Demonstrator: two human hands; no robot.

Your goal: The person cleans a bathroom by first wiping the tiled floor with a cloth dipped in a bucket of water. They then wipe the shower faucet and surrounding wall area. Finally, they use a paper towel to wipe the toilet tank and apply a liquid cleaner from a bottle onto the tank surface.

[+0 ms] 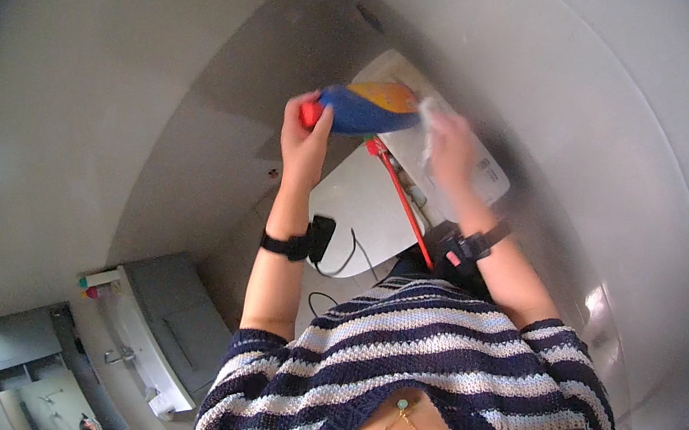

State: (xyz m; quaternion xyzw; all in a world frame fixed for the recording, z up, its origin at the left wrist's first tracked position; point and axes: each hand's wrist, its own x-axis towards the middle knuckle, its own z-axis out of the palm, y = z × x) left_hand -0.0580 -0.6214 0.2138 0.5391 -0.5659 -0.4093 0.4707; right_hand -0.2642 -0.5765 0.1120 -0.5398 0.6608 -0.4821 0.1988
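Note:
My left hand [304, 139] grips the red-capped end of a blue plastic bottle [363, 111] with an orange and yellow label, held tilted almost sideways. At the bottle's base, my right hand [452, 147], blurred, has a white cloth or tissue [428, 123] against it. Behind and below the bottle is the white toilet tank lid [490, 172], which bears a small printed label. A red stick-like handle [405, 201] slants from under the bottle towards my lap. The white toilet lid [357, 200] lies beneath my forearms.
A washbasin [146, 360] with a tap stands on a grey cabinet [175, 310] at the lower left, beside a mirror cabinet [52, 384]. Pale walls close in behind the toilet and at the right. A black cable [350, 250] hangs near my left wrist.

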